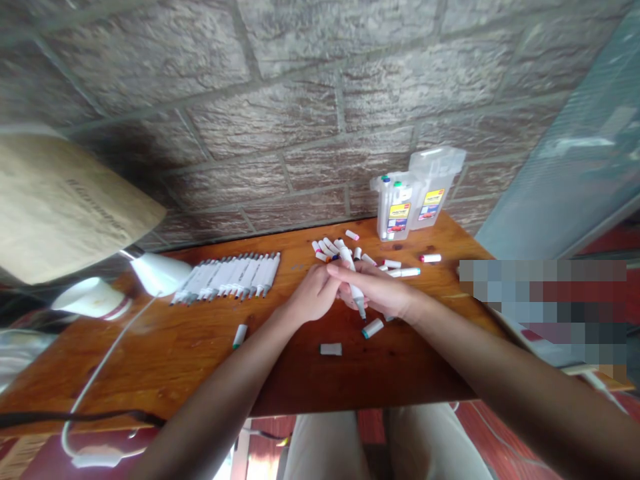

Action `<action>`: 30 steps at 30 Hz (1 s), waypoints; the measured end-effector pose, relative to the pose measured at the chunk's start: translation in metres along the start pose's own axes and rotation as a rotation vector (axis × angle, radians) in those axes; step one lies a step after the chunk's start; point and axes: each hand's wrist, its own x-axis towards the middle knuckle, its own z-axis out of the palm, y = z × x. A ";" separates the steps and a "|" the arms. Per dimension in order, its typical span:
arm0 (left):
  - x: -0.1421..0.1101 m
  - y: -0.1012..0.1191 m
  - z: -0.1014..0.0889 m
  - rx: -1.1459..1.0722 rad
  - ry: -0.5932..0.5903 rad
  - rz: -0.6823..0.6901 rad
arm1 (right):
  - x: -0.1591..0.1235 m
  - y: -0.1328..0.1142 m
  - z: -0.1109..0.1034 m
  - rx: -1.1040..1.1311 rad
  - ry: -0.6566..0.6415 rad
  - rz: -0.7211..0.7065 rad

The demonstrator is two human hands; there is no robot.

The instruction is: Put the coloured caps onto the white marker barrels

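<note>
Above the middle of the table, my right hand [383,288] is closed around a white marker [356,292], its thumb reaching across the barrel. The marker is tilted, with its grey narrow end pointing down. Pressed against it from the left is my left hand [316,292], its fingers curled; what they hold is hidden behind the right thumb. Just below the hands lies a white cap with a teal end [373,328]. A greyish-white cap [331,349] rests nearer the front edge, and a white cap with a green end [240,335] sits beside my left forearm.
Several loose caps [323,248] lie behind my hands. A row of white markers [230,277] lines the table's left. Clear plastic cases [395,213] stand by the stone wall. At left are a lamp [160,272], its white cord [107,363] and a paper cup [95,298].
</note>
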 end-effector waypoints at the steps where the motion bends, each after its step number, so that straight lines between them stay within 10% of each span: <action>1: 0.000 0.000 0.000 -0.003 0.003 0.000 | 0.000 0.000 0.000 -0.006 0.006 -0.002; 30: -0.001 0.008 -0.001 0.001 0.016 0.018 | -0.002 -0.001 -0.001 -0.060 -0.009 -0.021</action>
